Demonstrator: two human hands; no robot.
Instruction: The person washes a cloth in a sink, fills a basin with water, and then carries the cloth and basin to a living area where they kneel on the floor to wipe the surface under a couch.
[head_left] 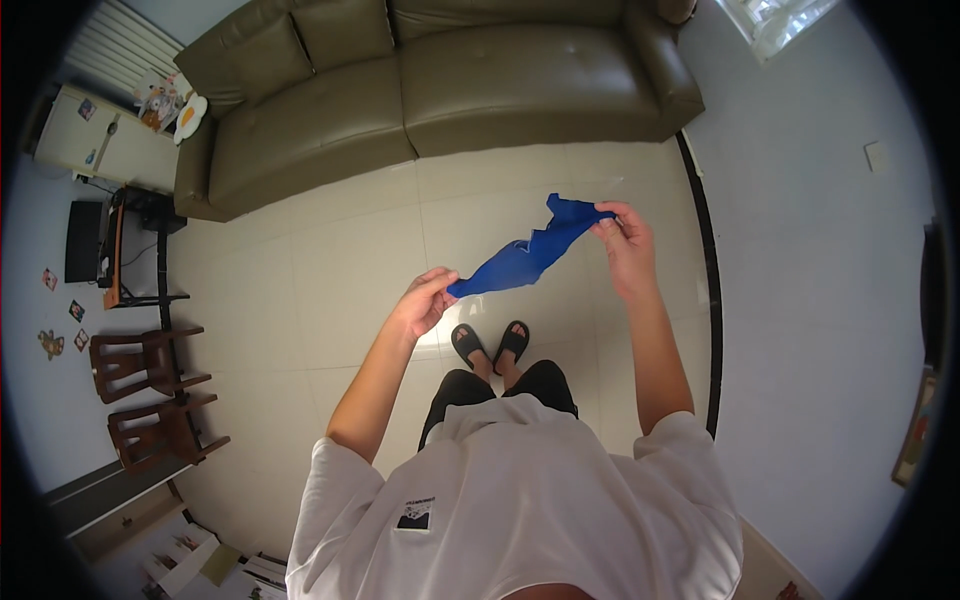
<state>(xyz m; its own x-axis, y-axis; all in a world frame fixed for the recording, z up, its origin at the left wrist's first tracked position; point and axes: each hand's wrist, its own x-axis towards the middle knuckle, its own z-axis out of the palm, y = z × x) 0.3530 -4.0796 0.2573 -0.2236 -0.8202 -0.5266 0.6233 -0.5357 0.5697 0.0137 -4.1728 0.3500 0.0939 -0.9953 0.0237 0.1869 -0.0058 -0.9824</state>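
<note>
A blue piece of cloth (pixel 525 256) hangs stretched in the air between my two hands, above the tiled floor. Its left end is pinched by my left hand (pixel 427 302), with thumb and fingers closed on it. Higher and further right, my right hand (pixel 627 250) grips the other end between thumb and fingers. The cloth slants upward to the right, with a loose flap standing up near the right hand and a small pale mark at its middle. Its full shape cannot be made out because it is bunched.
A long olive-brown leather sofa (pixel 530 85) stands ahead along the far side. Two wooden chairs (pixel 140 365) and a desk with a monitor (pixel 88 240) line the left wall. Close on the right runs a pale wall (pixel 800 250) with a dark baseboard. My slippered feet (pixel 490 345) stand on glossy tiles.
</note>
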